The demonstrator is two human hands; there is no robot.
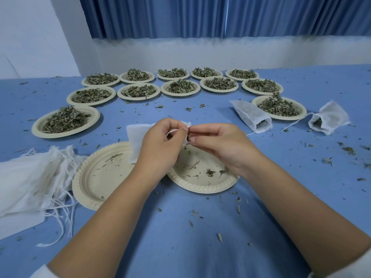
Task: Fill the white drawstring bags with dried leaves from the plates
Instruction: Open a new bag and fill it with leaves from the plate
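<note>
The left hand (158, 146) and right hand (219, 146) pinch the mouth of a thin white drawstring bag (136, 136), dark leaf bits at its opening, above two nearly bare paper plates (94, 177) near the blue table's (180, 241) front edge.

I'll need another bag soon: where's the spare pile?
Head view, left edge: the pile of empty bags lies beside the left nearly empty plate.

Pleated blue curtains (220, 15) — white wall (30, 37) — blue-covered table (180, 237).
</note>
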